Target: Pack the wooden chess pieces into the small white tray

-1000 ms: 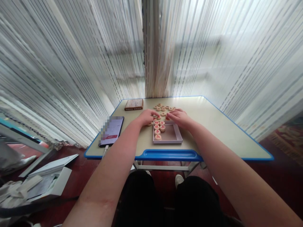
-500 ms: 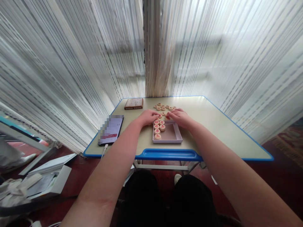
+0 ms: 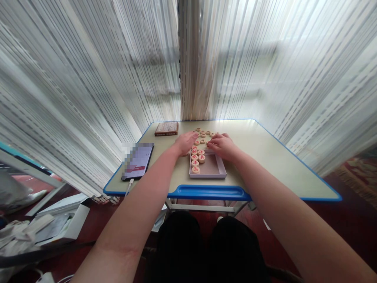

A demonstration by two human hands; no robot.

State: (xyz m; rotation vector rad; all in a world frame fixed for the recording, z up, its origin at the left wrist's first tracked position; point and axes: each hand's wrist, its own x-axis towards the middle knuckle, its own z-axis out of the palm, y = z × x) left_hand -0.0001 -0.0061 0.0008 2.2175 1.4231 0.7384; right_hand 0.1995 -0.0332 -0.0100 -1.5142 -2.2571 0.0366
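Round wooden Chinese chess pieces with red characters stand in the left part of a shallow pale box, including one marked piece at its near left corner. My left hand reaches past the box's far left corner, fingers stretched over loose pieces on the table; its fingertips touch or hover at them. My right hand is at the box's far edge, fingers closed around a chess piece that they mostly hide. Between the hands lie a red-marked piece and another piece.
More loose pieces lie behind the hands. A brown patterned box sits at the back left. A tablet with a white cable lies at the left edge. The table has a blue rim; curtains hang behind it.
My left hand has moved slightly away from me, off a piece beside the box's far left corner, towards the loose pieces behind. My right hand has stayed near the far edge, its fingers more bent.
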